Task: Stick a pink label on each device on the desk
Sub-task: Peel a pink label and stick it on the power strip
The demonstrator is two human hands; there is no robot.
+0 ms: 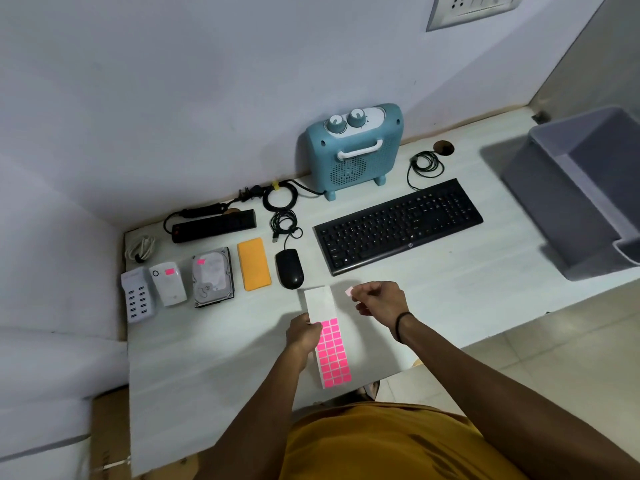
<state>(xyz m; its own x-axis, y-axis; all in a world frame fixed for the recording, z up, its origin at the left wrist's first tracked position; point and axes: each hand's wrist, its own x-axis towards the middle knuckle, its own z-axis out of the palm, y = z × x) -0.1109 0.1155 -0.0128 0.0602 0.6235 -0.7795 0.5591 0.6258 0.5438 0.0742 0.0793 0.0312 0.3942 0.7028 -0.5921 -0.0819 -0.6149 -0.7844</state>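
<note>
Right hand (377,303) pinches a peeled label (349,291); left hand (304,332) grips the sheet (329,337). The unlabelled power bank (254,264) lies at ten o'clock: carry the label flat, then press it down firmly.

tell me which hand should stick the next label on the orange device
Right. The right hand already pinches a peeled pink label in its fingers, free above the desk. The left hand grips the label sheet, so it is occupied. The orange device bears no label yet.
</note>
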